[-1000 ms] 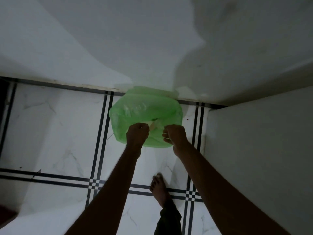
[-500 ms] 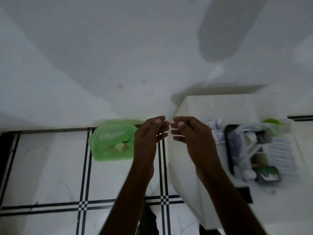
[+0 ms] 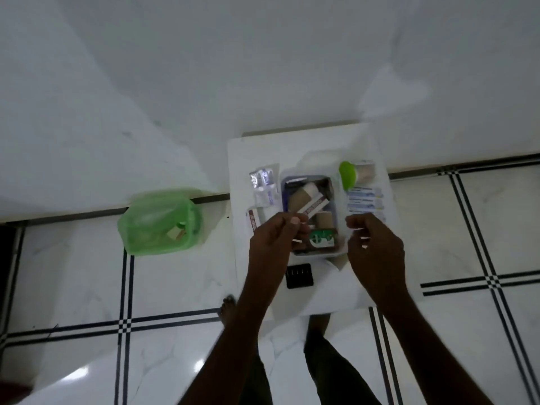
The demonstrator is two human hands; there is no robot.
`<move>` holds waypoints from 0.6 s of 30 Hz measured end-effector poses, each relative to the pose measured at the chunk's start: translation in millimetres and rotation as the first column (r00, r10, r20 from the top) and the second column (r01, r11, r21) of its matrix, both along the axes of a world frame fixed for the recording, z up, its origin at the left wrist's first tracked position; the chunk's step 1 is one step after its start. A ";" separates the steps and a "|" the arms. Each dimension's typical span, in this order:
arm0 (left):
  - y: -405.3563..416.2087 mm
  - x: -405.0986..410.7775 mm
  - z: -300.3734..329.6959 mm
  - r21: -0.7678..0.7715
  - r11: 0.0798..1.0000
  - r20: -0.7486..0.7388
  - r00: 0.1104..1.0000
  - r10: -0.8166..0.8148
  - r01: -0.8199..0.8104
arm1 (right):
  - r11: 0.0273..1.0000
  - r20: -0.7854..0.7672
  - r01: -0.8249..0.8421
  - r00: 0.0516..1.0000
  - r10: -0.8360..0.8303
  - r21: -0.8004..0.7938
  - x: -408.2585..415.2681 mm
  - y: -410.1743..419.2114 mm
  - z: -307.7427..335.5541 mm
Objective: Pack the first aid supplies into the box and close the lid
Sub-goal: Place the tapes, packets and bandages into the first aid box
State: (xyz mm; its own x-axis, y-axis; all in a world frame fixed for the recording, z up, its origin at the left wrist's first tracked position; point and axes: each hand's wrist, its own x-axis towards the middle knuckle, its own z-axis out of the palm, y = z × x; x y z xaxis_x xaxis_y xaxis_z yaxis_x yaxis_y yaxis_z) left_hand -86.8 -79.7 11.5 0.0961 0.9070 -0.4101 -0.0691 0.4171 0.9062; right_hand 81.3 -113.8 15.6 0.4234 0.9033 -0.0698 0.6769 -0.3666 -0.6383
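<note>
A clear plastic box (image 3: 283,197) stands open on a small white table (image 3: 248,153). Inside it are cardboard rolls, a red-and-white carton (image 3: 314,208) and a green-and-white pack (image 3: 321,238). My left hand (image 3: 274,244) hovers over the box's near-left corner, thumb and fingers pinched beside the carton's end; the blur hides whether they touch it. My right hand (image 3: 374,249) hangs over the near-right corner, fingers curled in, nothing seen in it. Outside the box lie foil packets (image 3: 263,185), blister strips (image 3: 365,203), a green-capped container (image 3: 347,173) and another red-and-white carton (image 3: 253,222).
A green bin lined with a green bag (image 3: 160,220) stands on the tiled floor left of the table, scraps inside. A black flat item (image 3: 299,276) lies at the table's near edge. My bare feet are under the table's front. A white wall runs behind.
My view swung right from the green bin to the table. Both hands left the bag and moved over the open box.
</note>
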 end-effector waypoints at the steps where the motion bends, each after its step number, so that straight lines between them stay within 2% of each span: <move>1: -10.1 5.7 -4.3 0.040 0.999 -0.049 0.999 -0.015 0.017 | 1.000 0.014 -0.007 1.000 0.007 0.003 7.4 -11.3 -10.2; 4: -35.8 11.0 -13.9 0.167 0.985 -0.194 0.981 -0.012 0.045 | 1.000 0.032 -0.021 0.999 0.021 0.003 15.1 -34.0 -33.7; 7: -51.5 9.4 -26.3 0.270 0.960 -0.348 0.937 0.022 0.078 | 0.991 0.110 -0.111 0.987 0.119 -0.073 11.6 -45.5 -63.8; 11: -68.4 1.4 -47.3 0.383 0.903 -0.581 0.811 0.070 0.197 | 0.983 0.134 -0.125 0.981 0.143 -0.136 -1.2 -44.1 -87.8; 14: -83.5 -3.9 -71.3 0.314 0.887 -0.738 0.675 0.004 0.339 | 0.995 0.229 -0.067 0.970 0.081 -0.070 1.9 -44.1 -80.3; 18: -87.2 -7.1 -100.9 0.113 0.854 -0.860 0.480 -0.172 0.508 | 0.987 0.248 0.150 0.956 -0.158 0.053 4.5 -46.4 -41.0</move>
